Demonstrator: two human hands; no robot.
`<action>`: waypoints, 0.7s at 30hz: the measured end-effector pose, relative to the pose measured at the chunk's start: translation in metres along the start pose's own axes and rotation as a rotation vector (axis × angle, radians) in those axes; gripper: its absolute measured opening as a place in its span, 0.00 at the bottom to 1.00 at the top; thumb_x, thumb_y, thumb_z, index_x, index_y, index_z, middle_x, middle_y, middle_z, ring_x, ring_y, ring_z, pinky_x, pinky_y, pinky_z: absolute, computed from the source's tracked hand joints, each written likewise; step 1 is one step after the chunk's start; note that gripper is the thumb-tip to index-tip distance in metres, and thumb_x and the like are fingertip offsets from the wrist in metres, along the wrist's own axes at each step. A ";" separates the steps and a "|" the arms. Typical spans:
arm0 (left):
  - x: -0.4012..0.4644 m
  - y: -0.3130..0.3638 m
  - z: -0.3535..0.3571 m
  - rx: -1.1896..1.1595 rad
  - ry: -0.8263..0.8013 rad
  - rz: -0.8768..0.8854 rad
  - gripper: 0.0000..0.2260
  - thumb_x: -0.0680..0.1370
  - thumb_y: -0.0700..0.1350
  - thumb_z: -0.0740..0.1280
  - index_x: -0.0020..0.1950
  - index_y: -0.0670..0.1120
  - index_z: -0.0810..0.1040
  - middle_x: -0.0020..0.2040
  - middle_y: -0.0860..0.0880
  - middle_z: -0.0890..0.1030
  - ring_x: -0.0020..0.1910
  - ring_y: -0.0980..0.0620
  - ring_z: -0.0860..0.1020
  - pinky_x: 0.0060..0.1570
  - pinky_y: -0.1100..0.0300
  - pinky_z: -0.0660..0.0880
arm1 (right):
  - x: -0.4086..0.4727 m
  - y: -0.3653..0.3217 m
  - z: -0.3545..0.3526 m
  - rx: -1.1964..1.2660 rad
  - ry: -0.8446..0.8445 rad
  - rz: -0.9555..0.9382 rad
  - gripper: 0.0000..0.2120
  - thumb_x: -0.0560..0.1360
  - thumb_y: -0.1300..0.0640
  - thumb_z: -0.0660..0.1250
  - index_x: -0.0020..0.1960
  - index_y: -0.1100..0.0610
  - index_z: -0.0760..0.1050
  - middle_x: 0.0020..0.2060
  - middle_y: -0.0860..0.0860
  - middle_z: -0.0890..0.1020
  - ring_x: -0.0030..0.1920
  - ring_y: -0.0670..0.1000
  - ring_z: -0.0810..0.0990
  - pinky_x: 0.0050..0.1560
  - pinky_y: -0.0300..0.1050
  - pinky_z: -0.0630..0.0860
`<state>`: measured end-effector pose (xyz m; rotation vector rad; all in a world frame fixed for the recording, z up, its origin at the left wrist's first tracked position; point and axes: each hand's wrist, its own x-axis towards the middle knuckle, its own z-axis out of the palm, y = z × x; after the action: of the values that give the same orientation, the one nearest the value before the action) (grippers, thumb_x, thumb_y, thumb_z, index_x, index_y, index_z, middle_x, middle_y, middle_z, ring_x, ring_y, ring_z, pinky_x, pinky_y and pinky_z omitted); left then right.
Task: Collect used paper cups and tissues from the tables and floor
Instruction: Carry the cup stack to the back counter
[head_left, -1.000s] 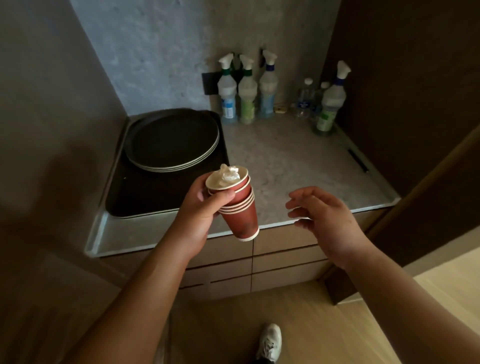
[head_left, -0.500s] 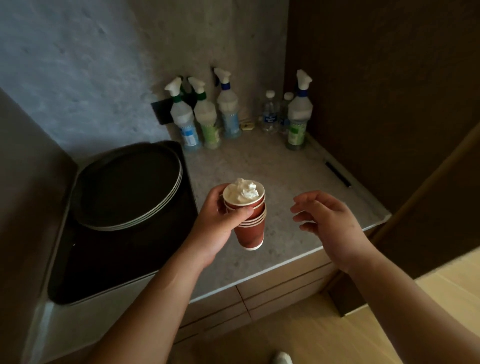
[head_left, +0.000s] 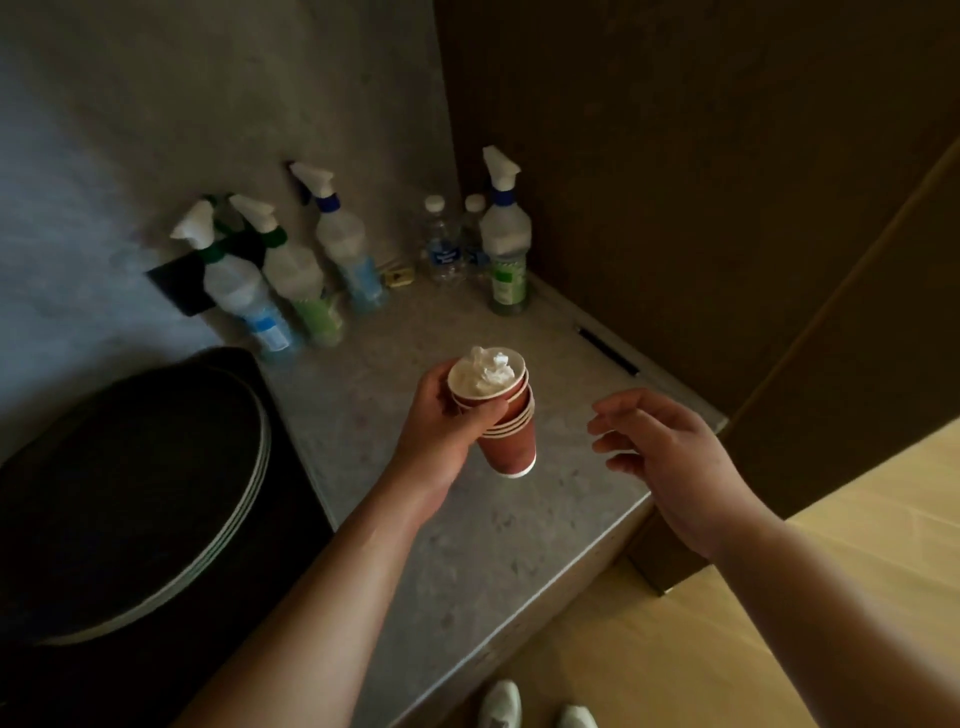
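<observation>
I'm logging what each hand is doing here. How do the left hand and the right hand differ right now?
The left hand grips a stack of red paper cups with a crumpled tissue in the top cup; the right hand holds nothing. The left hand's fingers wrap the stack near its rims, while the right hand's fingers hang loosely curled, apart from the cups. Both hover above the grey counter.

The stacked red-brown paper cups (head_left: 509, 431) look matt, with pale rolled rims — the top one holds crumpled white tissue (head_left: 488, 366), soft and creased. Beneath them the grey speckled stone-look worktop (head_left: 467, 545) is smooth and dull. Behind the cups, translucent plastic spray bottles (head_left: 291, 275) show faint gloss; left of them, round dark trays (head_left: 130, 493) look matt.
</observation>
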<state>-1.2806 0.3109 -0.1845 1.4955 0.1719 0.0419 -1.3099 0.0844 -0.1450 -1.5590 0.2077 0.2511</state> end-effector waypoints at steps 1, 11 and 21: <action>0.009 -0.002 0.003 -0.006 -0.025 -0.006 0.32 0.60 0.50 0.79 0.62 0.47 0.76 0.57 0.48 0.85 0.54 0.54 0.84 0.49 0.63 0.78 | 0.003 0.000 -0.001 0.015 0.028 0.004 0.13 0.81 0.58 0.62 0.46 0.48 0.83 0.43 0.49 0.86 0.46 0.52 0.83 0.46 0.48 0.76; 0.106 -0.027 0.036 -0.009 -0.182 -0.069 0.29 0.64 0.40 0.76 0.64 0.42 0.75 0.58 0.43 0.83 0.53 0.53 0.83 0.50 0.61 0.77 | 0.035 0.005 -0.005 0.121 0.261 0.084 0.10 0.80 0.63 0.62 0.48 0.56 0.81 0.41 0.52 0.84 0.43 0.53 0.81 0.47 0.49 0.75; 0.165 -0.047 0.075 -0.040 -0.255 -0.099 0.36 0.55 0.50 0.81 0.62 0.51 0.76 0.56 0.51 0.85 0.55 0.54 0.84 0.50 0.61 0.79 | 0.064 0.007 -0.019 0.167 0.424 0.079 0.11 0.79 0.66 0.60 0.47 0.58 0.81 0.39 0.52 0.84 0.41 0.53 0.80 0.46 0.50 0.74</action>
<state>-1.1105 0.2554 -0.2406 1.4365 0.0389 -0.2227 -1.2506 0.0667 -0.1705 -1.4248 0.6079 -0.0394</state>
